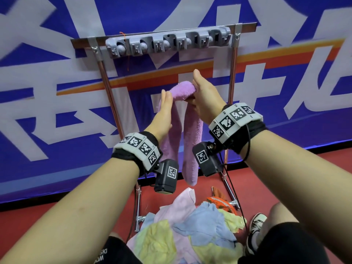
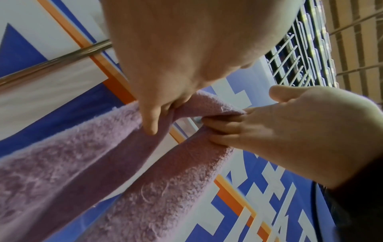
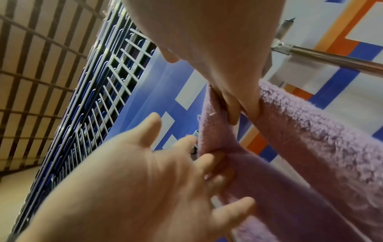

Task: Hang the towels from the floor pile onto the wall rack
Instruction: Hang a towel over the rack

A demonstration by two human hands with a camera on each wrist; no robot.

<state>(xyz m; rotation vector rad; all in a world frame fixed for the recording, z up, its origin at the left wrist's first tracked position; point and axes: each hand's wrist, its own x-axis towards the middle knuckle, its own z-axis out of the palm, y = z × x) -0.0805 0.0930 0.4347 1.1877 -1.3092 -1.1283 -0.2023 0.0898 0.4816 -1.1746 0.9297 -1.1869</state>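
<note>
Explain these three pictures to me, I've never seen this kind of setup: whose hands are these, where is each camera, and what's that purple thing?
No machine here: a person works with bare hands, wearing a camera on the head and one on each wrist. The wide picture is the head view, looking down past both forearms. The other two look along each hand from the wrists. The purple towel is folded over and held up in front of the gray rack on the wall. The right hand grips it at the fold; the left hand pinches the near side, as the left wrist view shows. On the red floor below lies the pile of towels in pink, blue, yellow and orange, still to be hung.
</note>
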